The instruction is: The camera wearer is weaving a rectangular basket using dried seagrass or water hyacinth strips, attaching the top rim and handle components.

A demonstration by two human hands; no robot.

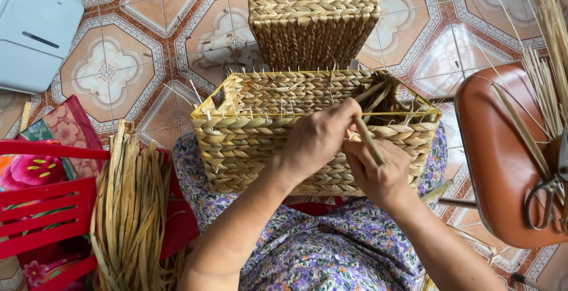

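Basket (248, 143) strand (370, 140) pinched by hands (349, 155).

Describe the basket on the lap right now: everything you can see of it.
The unfinished basket is rectangular, woven of thick braided tan straw over a yellow wire frame whose rim shows at the corners. Loose straw ends stick up along its top edge. It rests tilted on the person's lap, opening facing away. The left hand presses its upper edge; the right hand rests against its side, holding a straw strand that leads into the weave.

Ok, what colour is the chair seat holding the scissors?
Reddish-brown, glossy: the chair seat with the scissors, seen in the head view.
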